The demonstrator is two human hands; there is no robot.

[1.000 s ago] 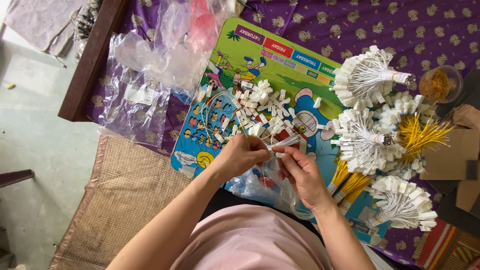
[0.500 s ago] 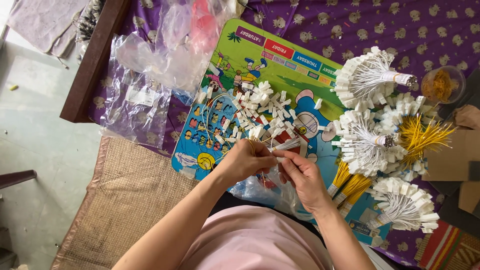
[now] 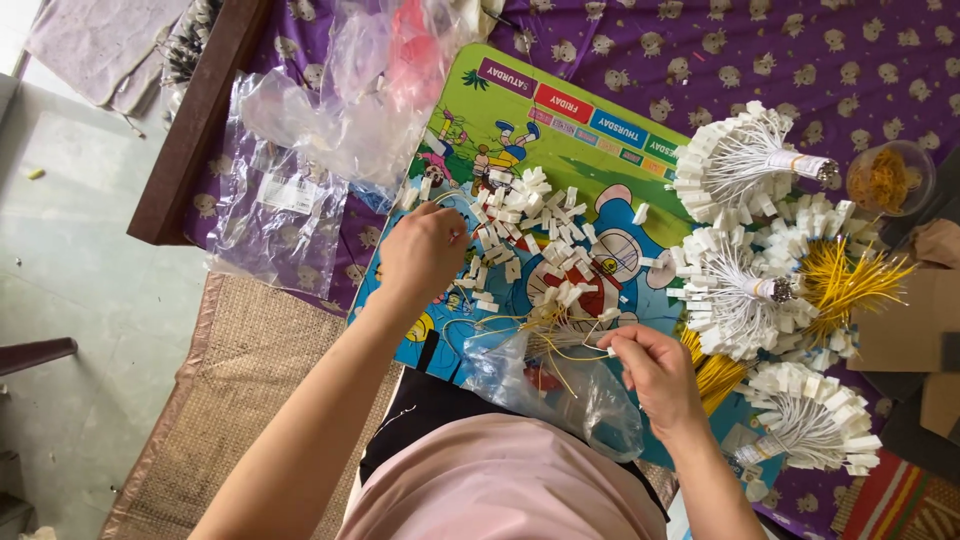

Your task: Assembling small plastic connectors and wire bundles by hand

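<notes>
White plastic tags (image 3: 520, 240) lie heaped at the centre of the cartoon-printed board (image 3: 600, 150). Your left hand (image 3: 425, 250) rests on the heap's left edge, fingers curled onto the pieces. Your right hand (image 3: 655, 370) pinches one white tag (image 3: 610, 349) near the board's near edge, above a clear bag (image 3: 570, 395).

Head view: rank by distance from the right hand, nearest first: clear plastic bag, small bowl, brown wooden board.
From the right hand:
1. Clear plastic bag, just beside it, toward the person's lap.
2. Small bowl, far side, at the right edge.
3. Brown wooden board, across at far left.
</notes>
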